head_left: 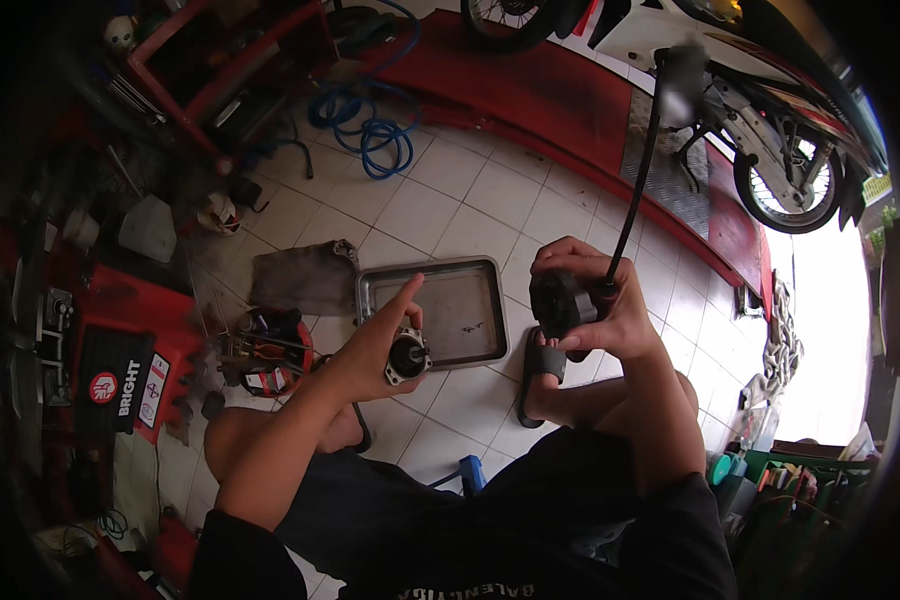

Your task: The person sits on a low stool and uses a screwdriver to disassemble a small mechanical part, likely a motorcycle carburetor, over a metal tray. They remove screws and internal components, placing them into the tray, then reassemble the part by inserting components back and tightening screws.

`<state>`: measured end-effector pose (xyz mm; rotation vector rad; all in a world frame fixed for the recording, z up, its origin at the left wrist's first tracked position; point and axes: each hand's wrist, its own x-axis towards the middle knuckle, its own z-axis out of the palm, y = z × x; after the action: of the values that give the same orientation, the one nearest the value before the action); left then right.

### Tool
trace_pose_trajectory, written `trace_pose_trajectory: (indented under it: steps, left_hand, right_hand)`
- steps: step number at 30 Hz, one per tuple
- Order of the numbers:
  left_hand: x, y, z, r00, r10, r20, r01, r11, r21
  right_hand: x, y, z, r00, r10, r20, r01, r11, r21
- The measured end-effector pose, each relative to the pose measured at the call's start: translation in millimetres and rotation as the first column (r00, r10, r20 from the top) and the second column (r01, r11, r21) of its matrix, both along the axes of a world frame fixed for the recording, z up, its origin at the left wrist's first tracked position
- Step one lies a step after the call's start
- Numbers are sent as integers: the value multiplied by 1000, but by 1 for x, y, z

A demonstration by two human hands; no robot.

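Observation:
My left hand (375,340), index finger stretched out, grips a round metal housing (408,356) with a flanged rim and dark center. My right hand (610,315) holds a black round part (560,300); a long black rod or hose (630,210) runs up from that hand toward the motorcycle, its far end blurred. Under and between my hands, a rectangular metal tray (491,300) rests on the tiled floor, with small dark bits in it. A grey rag (295,277) lies left of the tray.
A red lift platform (530,70) with a motorcycle (790,170) spans the back right. Coiled blue hose (375,130) lies behind the tray. Red tool cabinets (140,310) and a small red tool caddy (265,355) stand left. Bins with tools (790,500) sit at lower right.

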<state>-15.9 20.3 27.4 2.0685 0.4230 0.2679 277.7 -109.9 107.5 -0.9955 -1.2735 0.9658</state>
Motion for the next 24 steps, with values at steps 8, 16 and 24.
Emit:
trace_pose_trajectory:
  steps: [8,16,24]
  left_hand:
    - [8,-24,26,964,62,258,-48,997,-61]
    - [1,-28,46,915,159,372,96,807,-582]
    - [2,-16,30,902,432,0,-168,350,-921]
  right_hand:
    - [-10,1,-63,815,116,-567,-353,876,-329]
    - [-44,18,-218,936,-328,-127,50,482,-875]
    - [-89,9,-373,786,-617,-33,222,331,-917]
